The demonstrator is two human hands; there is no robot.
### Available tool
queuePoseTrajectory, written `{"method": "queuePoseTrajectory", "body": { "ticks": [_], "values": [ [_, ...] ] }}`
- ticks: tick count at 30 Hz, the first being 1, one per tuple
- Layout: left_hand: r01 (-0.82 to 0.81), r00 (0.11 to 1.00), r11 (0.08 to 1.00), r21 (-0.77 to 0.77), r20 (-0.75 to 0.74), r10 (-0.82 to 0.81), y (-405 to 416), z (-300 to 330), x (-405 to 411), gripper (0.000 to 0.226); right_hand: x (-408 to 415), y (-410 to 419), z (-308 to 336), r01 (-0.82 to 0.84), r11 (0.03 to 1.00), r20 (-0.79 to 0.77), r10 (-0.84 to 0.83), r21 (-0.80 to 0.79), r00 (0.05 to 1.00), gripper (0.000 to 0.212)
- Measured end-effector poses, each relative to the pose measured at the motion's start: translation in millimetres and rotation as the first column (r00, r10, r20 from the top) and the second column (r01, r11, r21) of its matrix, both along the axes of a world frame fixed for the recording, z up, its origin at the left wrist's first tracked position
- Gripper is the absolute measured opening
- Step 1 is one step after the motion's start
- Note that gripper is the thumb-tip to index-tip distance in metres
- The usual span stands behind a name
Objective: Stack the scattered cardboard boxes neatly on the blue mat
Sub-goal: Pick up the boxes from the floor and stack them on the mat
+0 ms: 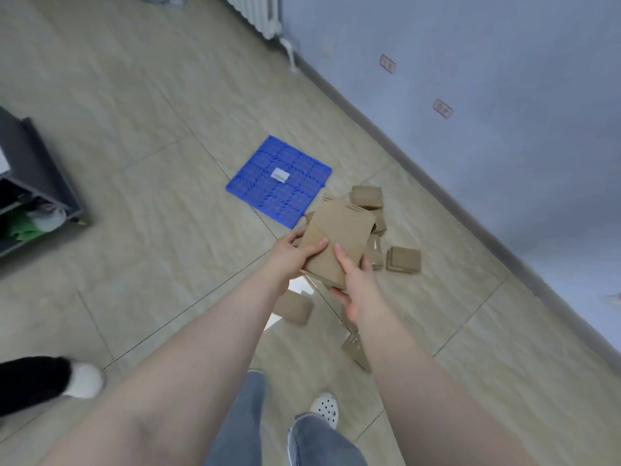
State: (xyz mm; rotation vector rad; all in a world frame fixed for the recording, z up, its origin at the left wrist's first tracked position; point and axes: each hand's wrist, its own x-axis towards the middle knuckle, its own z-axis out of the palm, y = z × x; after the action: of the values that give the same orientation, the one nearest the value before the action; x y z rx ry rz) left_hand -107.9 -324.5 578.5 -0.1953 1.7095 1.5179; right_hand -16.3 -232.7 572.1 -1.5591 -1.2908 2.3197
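A single wide-angle camera on the person's head looks steeply down and forward, tilted, near over both forearms, out across the tiled floor (pixel 141 136) to the wall (pixel 487 79) beyond.

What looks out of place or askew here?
Small cardboard boxes lie scattered at odd angles on the floor beside the blue mat, none on it. Both hands hold one flat box.

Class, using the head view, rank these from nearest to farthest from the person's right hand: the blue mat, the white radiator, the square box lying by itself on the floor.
From the right hand:
1. Square box, just right of it.
2. Blue mat, ahead, left.
3. White radiator, far end, by the wall.
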Motion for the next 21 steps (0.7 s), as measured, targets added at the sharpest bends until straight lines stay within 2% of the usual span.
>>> {"method": "queuePoseTrajectory", "body": {
  "ticks": [6, 13, 17, 21],
  "values": [
    [-0.076, 0.996, 0.996, -0.046, 0.045, 0.078, -70, 4, -81, 0.046, -86, -64, -5, -0.078, 0.997, 0.045, 0.079, -0.015, 0.996, 0.049],
    [-0.053, 0.997, 0.994, -0.097, 0.056, 0.059, -144, 6, -189, 0.049, -191, -140, -8, -0.084, 0.995, 0.101, 0.089, -0.053, 0.991, 0.052],
    [-0.028, 0.998, 0.993, -0.113, 0.054, 0.034, -160, 7, -245, 0.05, -243, -156, -4, -0.071, 0.995, 0.094, 0.078, -0.075, 0.993, 0.046],
    [-0.021, 0.997, 0.995, -0.102, 0.071, 0.028, -151, 7, -298, 0.048, -296, -150, -9, -0.049, 0.996, 0.085, 0.055, -0.069, 0.995, 0.05]
  ]
}}
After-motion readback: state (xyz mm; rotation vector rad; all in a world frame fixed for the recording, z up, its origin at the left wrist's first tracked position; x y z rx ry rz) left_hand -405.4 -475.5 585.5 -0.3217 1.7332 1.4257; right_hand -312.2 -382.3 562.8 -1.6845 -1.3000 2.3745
